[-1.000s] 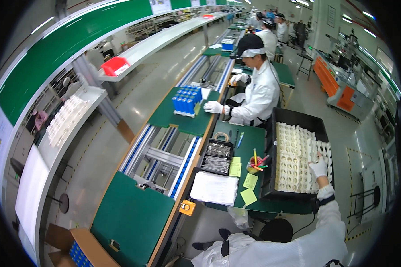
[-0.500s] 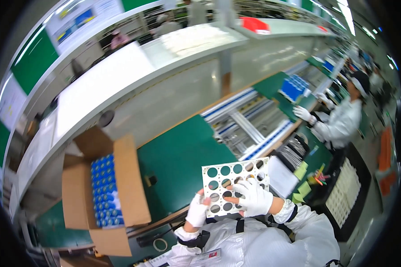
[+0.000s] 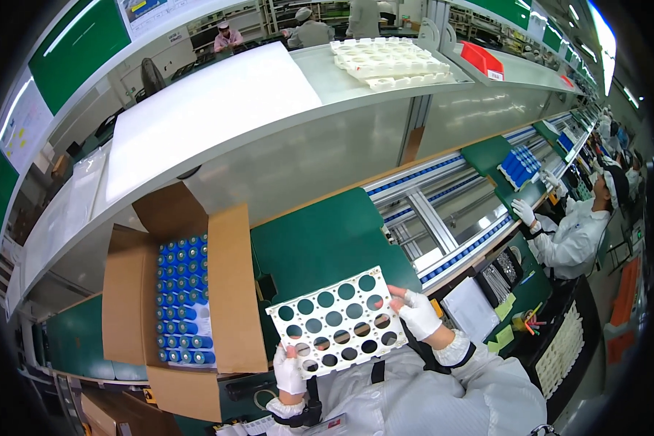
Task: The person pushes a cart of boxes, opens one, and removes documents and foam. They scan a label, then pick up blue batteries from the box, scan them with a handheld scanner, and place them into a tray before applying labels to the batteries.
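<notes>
A white plastic holder plate (image 3: 334,319) with rows of round holes is held up in front of me, tilted, over the front edge of the green bench. My left hand (image 3: 290,372), in a white glove with bare fingertips, grips its lower left corner. My right hand (image 3: 418,314), gloved the same way, grips its right edge. Through the holes I see the bench and my clothing. To the left stands an open cardboard box (image 3: 232,291) with rows of blue cylindrical cells (image 3: 185,283); some places in the rows near its right side show white lining.
Ahead right runs a conveyor (image 3: 436,218) with metal rails. A co-worker (image 3: 578,225) in white works beside it near a blue block of cells (image 3: 519,167). White plates lie on the shelf (image 3: 389,62) and in a black bin (image 3: 559,338). A red tray (image 3: 481,61) sits on the shelf.
My right hand has moved from the plate's face to its right edge. The plate has turned wider across my view and shifted left. My view has swung, so the surroundings sit differently.
</notes>
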A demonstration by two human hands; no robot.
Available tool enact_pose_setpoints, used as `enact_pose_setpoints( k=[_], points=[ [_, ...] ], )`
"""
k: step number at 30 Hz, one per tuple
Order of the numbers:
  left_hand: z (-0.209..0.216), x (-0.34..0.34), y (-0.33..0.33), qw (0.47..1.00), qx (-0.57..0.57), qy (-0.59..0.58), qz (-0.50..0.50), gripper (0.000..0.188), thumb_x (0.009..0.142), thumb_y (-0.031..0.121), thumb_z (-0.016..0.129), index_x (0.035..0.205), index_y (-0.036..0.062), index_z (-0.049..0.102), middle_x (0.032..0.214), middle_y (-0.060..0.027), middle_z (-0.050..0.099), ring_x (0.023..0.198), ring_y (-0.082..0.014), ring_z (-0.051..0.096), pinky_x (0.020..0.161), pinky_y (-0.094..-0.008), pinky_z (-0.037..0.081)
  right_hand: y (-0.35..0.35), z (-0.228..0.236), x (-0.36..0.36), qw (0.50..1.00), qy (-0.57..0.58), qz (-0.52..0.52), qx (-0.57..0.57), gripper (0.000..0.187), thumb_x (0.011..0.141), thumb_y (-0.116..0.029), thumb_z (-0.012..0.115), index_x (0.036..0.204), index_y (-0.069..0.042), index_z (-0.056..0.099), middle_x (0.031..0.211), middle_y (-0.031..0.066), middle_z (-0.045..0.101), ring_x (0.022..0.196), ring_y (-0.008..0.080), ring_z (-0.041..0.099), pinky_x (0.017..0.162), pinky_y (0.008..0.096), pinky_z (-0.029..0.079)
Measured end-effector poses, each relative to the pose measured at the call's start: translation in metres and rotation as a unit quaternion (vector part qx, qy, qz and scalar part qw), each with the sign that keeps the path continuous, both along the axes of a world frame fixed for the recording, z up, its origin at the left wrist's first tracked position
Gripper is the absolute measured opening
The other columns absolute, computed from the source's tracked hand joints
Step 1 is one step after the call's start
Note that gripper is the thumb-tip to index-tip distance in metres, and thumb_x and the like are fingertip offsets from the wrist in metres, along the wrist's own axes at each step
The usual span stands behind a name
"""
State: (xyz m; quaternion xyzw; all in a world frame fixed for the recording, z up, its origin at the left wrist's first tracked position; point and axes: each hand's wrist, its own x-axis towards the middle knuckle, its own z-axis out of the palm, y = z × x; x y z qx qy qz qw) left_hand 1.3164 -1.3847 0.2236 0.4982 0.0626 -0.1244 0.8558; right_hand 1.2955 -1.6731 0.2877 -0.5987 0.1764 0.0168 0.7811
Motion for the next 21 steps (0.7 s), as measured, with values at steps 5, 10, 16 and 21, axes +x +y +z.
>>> enact_pose_setpoints(
  k=[5, 10, 16, 21],
  points=[
    [0.01, 0.023, -0.008, 0.999, 0.007, 0.03, 0.01, 0.035, 0.1, 0.031, 0.053, 0.121, 0.0042, 0.051, 0.108, -0.0117, 0.063, 0.091, -0.0206, 0.066, 0.075, -0.0317, 0.057, -0.014, 0.001, 0.016, 1.0, -0.017, 0.014, 0.022, 0.041, 0.096, -0.004, 0.054, 0.136, 0.006, 0.047, 0.112, 0.0116, 0.068, 0.096, 0.0129, 0.062, 0.086, 0.0263, 0.052],
    [0.02, 0.042, -0.021, 0.998, -0.052, 0.039, -0.013, 0.043, 0.098, 0.023, 0.052, 0.133, 0.0001, 0.043, 0.124, -0.0155, 0.057, 0.109, -0.0278, 0.062, 0.09, -0.0391, 0.054, -0.036, -0.008, 0.046, 0.999, -0.027, 0.038, -0.005, 0.039, 0.095, -0.004, 0.055, 0.133, 0.007, 0.05, 0.109, 0.0111, 0.07, 0.096, 0.013, 0.063, 0.087, 0.0271, 0.051],
    [0.026, 0.05, -0.037, 0.985, -0.153, 0.076, 0.0, 0.052, 0.086, 0.009, 0.053, 0.136, -0.0016, 0.041, 0.13, -0.0173, 0.054, 0.116, -0.0308, 0.058, 0.096, -0.0416, 0.052, -0.051, -0.023, 0.066, 0.996, 0.008, 0.034, 0.079, 0.036, 0.097, -0.006, 0.054, 0.131, 0.005, 0.053, 0.109, 0.0118, 0.068, 0.096, 0.0157, 0.065, 0.087, 0.0294, 0.053],
    [0.026, 0.046, -0.041, 0.979, -0.18, 0.094, 0.011, 0.053, 0.086, 0.009, 0.052, 0.136, -0.0018, 0.04, 0.13, -0.0172, 0.054, 0.116, -0.0314, 0.058, 0.094, -0.0425, 0.053, -0.055, -0.027, 0.077, 0.996, 0.031, 0.044, 0.077, 0.034, 0.096, -0.006, 0.054, 0.129, 0.004, 0.055, 0.111, 0.0117, 0.067, 0.097, 0.0173, 0.065, 0.087, 0.031, 0.054]
  ],
)
